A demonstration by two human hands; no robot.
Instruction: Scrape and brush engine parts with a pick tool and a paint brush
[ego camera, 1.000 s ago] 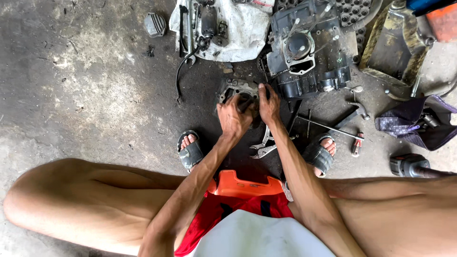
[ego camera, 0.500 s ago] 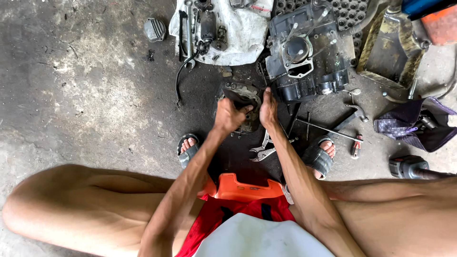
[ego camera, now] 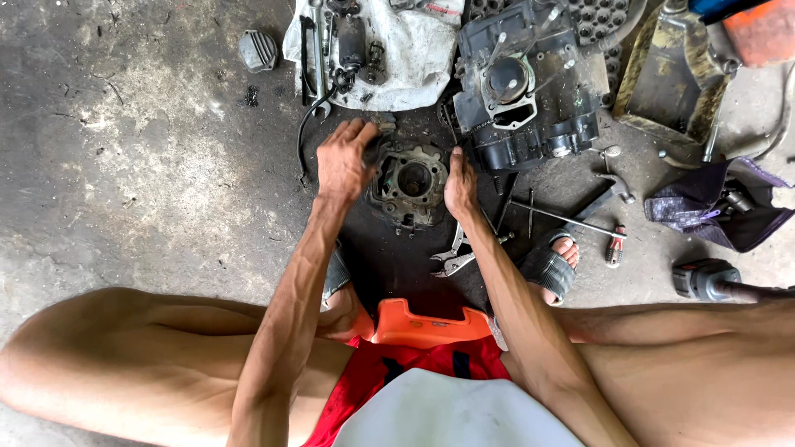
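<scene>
Both hands on the cylinder block, down on the oily floor between your feet.

Nearest you, the pliers lie by your right wrist. Your left hand curls closed over the cylinder block at its left edge; your right hand presses its right side, fingers flat. Just beyond sits the engine case. Greasy metal, I'd say: a slip could knock it into that case.

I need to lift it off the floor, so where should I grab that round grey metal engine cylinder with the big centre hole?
Probably by the outer edges of the grey metal engine cylinder, from its two sides, where the left hand and right hand sit: it lies flat, bore upward.
</scene>
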